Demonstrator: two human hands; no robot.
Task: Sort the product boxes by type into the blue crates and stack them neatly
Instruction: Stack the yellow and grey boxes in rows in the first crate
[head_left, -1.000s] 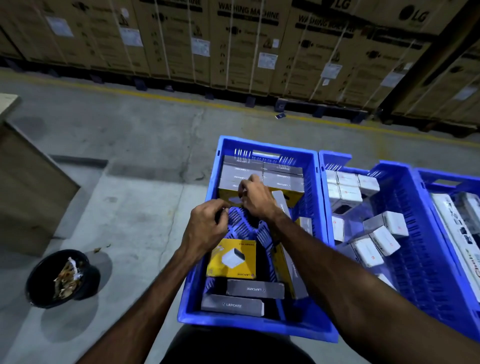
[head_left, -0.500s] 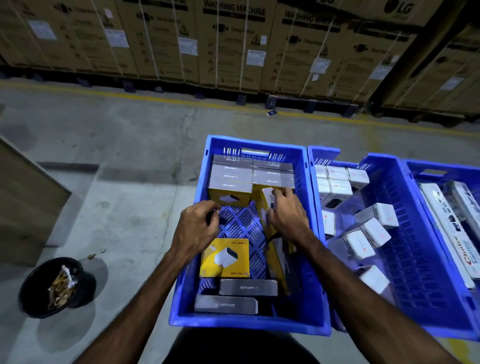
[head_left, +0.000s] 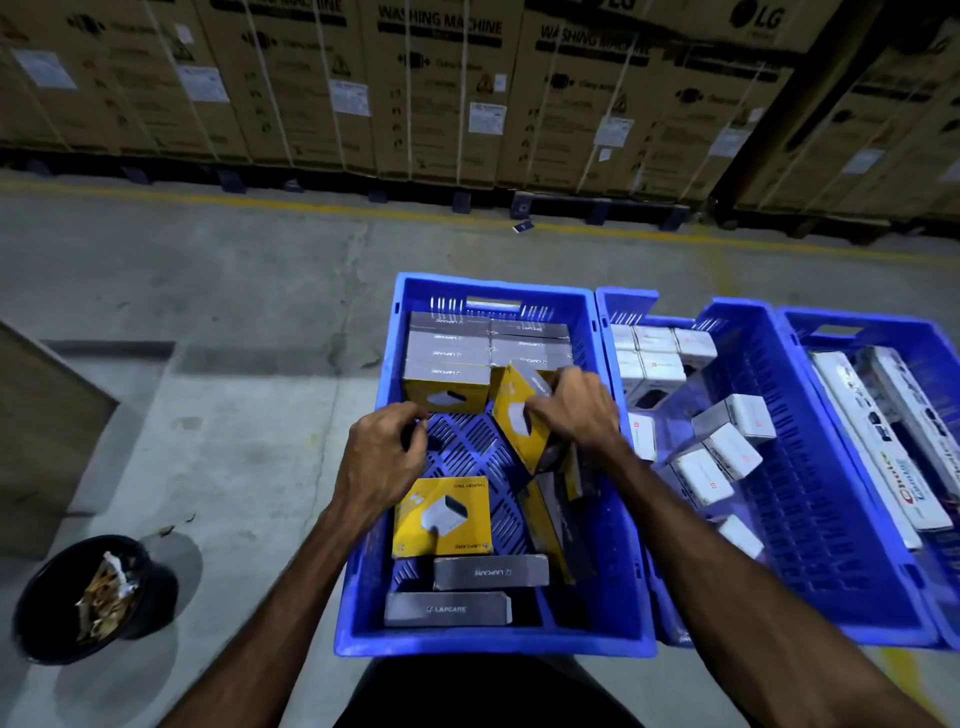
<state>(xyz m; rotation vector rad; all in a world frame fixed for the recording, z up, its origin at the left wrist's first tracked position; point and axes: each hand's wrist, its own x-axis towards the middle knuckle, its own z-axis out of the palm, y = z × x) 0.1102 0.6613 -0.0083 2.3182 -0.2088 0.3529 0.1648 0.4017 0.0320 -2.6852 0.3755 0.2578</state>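
The right hand (head_left: 574, 410) covers the far edge of the tilted yellow box (head_left: 517, 415) in its grip; boxes beneath that grip lie shadowed, labels unreadable.

"WASHING MACHINE" and the LG logo are printed on the cartons (head_left: 441, 88). "LAPCARE" is printed on a grey box (head_left: 448, 609) in the crate (head_left: 493, 636).

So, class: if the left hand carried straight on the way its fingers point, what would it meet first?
Probably the yellow box at the front of the stacked row. The left hand points away from the person, over bare crate floor. Depth is uncertain, so it might pass above.
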